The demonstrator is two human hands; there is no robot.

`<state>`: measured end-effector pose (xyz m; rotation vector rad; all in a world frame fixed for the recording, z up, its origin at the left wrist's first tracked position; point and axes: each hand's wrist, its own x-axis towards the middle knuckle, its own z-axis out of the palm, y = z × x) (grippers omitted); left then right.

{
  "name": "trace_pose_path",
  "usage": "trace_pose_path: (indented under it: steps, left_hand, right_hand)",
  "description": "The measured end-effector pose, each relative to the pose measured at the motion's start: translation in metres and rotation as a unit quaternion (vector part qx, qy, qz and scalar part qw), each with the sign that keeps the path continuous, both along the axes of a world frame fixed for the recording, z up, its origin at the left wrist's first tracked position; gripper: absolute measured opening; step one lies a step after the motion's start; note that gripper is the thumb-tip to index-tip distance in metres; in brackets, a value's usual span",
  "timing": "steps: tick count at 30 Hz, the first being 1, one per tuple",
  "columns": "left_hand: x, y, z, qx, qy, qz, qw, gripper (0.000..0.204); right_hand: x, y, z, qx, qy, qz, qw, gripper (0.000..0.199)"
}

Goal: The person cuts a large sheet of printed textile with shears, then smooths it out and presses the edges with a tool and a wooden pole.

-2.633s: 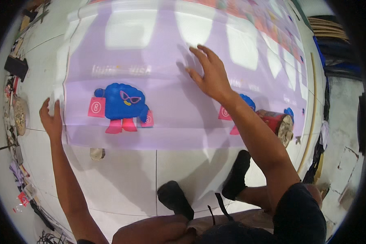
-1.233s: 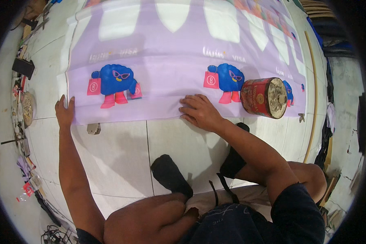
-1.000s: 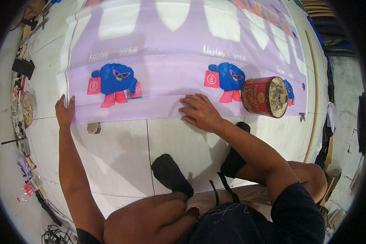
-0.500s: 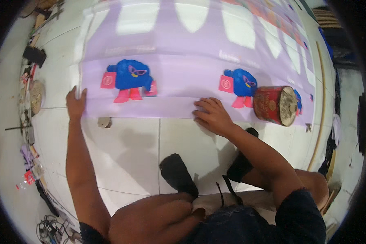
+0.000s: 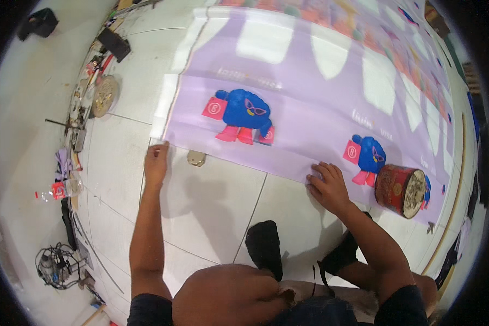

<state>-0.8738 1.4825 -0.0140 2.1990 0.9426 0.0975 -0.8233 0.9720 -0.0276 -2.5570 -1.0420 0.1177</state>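
A wide lilac printed banner [image 5: 304,119] lies spread over the tiled floor, showing blue cartoon figures with pink boots, bags and glasses. At its near left corner, my left hand [image 5: 156,165] is closed, with thumb and fingertips pinching the edge. My right hand [image 5: 330,187] rests flat on the near edge farther right, fingers spread and palm down. To the right of that hand, a rusty red tin can [image 5: 391,190] lies on its side on the banner, its pale crusted end facing right. A small flat metal piece [image 5: 196,158] sits against the near edge, close to my left hand.
Along the left wall lie a black box-shaped object [image 5: 114,44], a round crusted disc [image 5: 105,96], a clear plastic bottle [image 5: 65,189] and a tangle of cables [image 5: 60,266]. A long thin pole [image 5: 455,190] runs down the right side. My black-socked feet [image 5: 264,247] are near the banner's edge.
The view has turned, so the banner now slants down to the right. My left hand's fingers have drawn together at the corner. My right hand still lies on the near edge.
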Motion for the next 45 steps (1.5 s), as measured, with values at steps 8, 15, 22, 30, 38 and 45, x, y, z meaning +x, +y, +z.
trace_pose_path:
  steps: [8, 15, 22, 30, 38, 45]
  left_hand:
    - [-0.039, -0.03, -0.063, -0.092, -0.128, -0.216, 0.964, 0.025]
    - [0.004, -0.07, -0.032, 0.119, -0.055, -0.081, 0.988, 0.029]
    - [0.059, 0.004, -0.011, 0.321, -0.02, -0.268, 0.908, 0.043]
    - [0.077, 0.013, -0.024, 0.246, -0.035, -0.292, 0.923, 0.054]
    - [0.085, 0.012, -0.01, 0.222, 0.004, -0.289, 0.931, 0.059]
    - [0.083, 0.016, -0.007, 0.212, -0.008, -0.285, 0.935, 0.058]
  right_hand:
    - [0.0, 0.023, 0.007, 0.023, 0.015, 0.024, 0.999, 0.024]
    - [0.003, -0.002, 0.009, -0.01, 0.009, 0.011, 1.0, 0.028]
    - [0.003, 0.007, 0.006, -0.005, -0.02, 0.035, 0.999, 0.029]
    - [0.006, 0.014, 0.018, -0.039, -0.005, 0.047, 0.998, 0.036]
    - [0.059, 0.064, 0.023, -0.031, 0.028, 0.019, 0.999, 0.043]
    - [0.096, 0.211, 0.008, 0.052, -0.032, 0.131, 0.989, 0.044]
